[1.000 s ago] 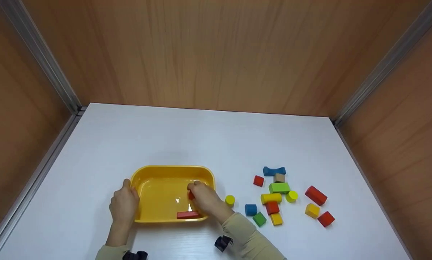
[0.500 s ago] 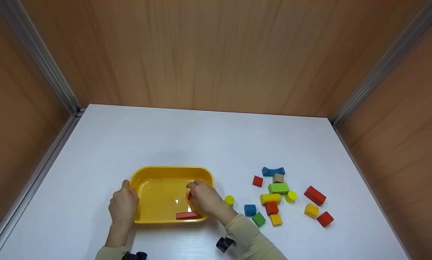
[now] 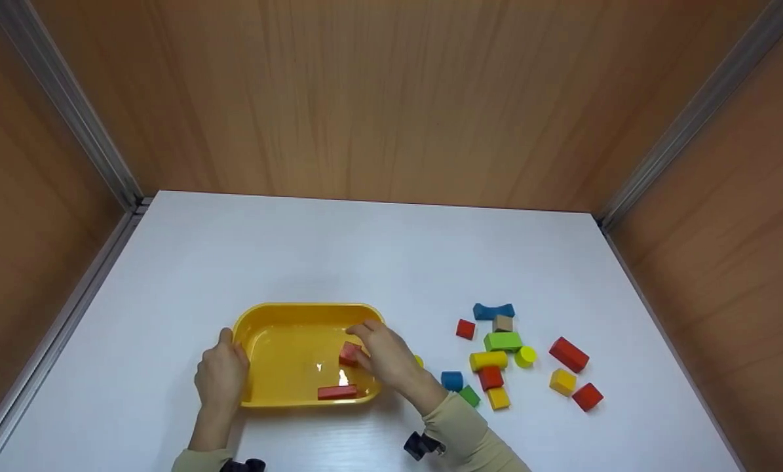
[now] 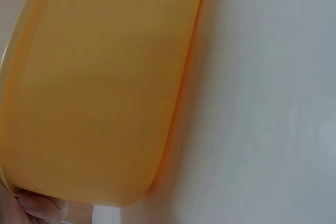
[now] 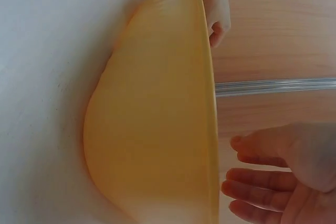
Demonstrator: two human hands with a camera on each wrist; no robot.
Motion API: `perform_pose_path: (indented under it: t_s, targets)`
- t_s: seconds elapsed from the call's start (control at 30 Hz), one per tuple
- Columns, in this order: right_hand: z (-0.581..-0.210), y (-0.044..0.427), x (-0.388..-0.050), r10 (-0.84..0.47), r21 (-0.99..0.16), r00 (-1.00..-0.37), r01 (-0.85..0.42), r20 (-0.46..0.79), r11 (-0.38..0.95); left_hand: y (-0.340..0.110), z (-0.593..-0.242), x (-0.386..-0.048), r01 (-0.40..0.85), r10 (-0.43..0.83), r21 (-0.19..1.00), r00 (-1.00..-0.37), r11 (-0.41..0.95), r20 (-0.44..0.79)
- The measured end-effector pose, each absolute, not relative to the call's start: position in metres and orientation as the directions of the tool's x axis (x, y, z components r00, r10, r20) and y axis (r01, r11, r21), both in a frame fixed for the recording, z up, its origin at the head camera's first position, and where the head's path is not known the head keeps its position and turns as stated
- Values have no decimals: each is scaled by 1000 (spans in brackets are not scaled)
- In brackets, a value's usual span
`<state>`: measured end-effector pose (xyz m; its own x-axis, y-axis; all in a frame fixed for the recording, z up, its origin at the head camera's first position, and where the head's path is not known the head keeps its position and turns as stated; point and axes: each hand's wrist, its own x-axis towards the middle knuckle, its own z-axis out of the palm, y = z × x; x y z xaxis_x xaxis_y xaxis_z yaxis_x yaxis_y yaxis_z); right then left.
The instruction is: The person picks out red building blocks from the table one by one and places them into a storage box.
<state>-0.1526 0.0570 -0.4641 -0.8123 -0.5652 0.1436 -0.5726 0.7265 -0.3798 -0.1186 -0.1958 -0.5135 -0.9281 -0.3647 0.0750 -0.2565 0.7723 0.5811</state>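
A yellow plastic tray [image 3: 286, 357] stands on the white table. My left hand [image 3: 221, 373] pinches its left rim; in the left wrist view the fingertips [image 4: 42, 207] show at the tray's corner. Over the tray's right side is my right hand [image 3: 391, 360], with its fingers spread apart and nothing held between them. A red block [image 3: 349, 354] lies in the tray just left of that hand's fingers. Another red block [image 3: 337, 392], long and flat, lies along the front inner wall. In the right wrist view the right hand [image 5: 294, 174] appears above the rim, fingers extended.
Right of the tray lie several loose blocks, including a blue bridge-shaped block [image 3: 494, 311], a light green block [image 3: 503, 341] and a yellow cylinder [image 3: 488, 360]. Farther right are a red block [image 3: 569, 354] and a yellow block [image 3: 563, 381]. Wooden panels [image 3: 365, 98] enclose the table.
My right hand has let go of the red block, which now lies in the tray. The hand has opened and moved a little to the right. My left hand stays on the rim.
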Motion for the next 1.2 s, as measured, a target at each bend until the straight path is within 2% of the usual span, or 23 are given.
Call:
perform_pose_path:
  t_s: [0.2, 0.4, 0.6, 0.9, 1.2]
  targets:
    - [-459, 64, -149, -493, -446, -864, -483, 103, 753, -196, -513, -118, -262, -369, 584, -927, 769, 70]
    - [-458, 78, -151, -499, -439, -843, -532, 200, 724, -195, -513, -117, -217, -348, 581, -929, 784, 123]
    - [-462, 95, -154, -486, -444, -836, -548, 257, 709, -195, -512, -116, -229, -347, 586, -933, 778, 97]
    - [-469, 119, -159, -426, -474, -879, -474, 213, 742, -195, -513, -118, -268, -364, 584, -930, 766, 50]
    - [-477, 140, -160, -322, -475, -934, -356, 156, 804, -195, -512, -117, -253, -366, 593, -928, 765, 76]
